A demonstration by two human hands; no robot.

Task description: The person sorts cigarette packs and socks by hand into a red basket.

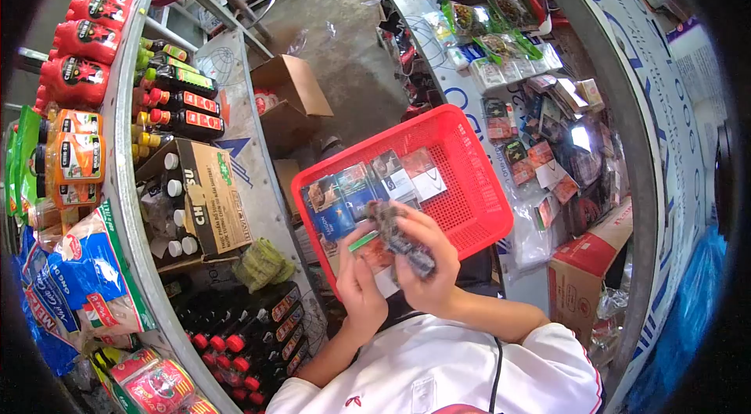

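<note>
My right hand [432, 269] is closed round a crumpled dark grey cloth [403, 238], which bunches out past the fingers. Close beside it, my left hand [361, 289] grips a small cigarette pack [374, 252] with a green edge and an orange-brown picture; the cloth overlaps it in this view. Both hands are over the near side of a red plastic basket [477, 214]. Inside lie several cigarette packs, among them a blue pack [332, 221] at the left and a white-and-orange pack [422, 173] at the back.
At the right, a counter bears loose cigarette packs [551, 171], packets and a clear plastic bag [532, 230]. A red-and-white carton [583, 273] stands below. Shelves at the left hold red bottles [86, 38], a bottle carton [207, 199] and a green cloth [264, 264]. An open cardboard box [293, 89] is behind.
</note>
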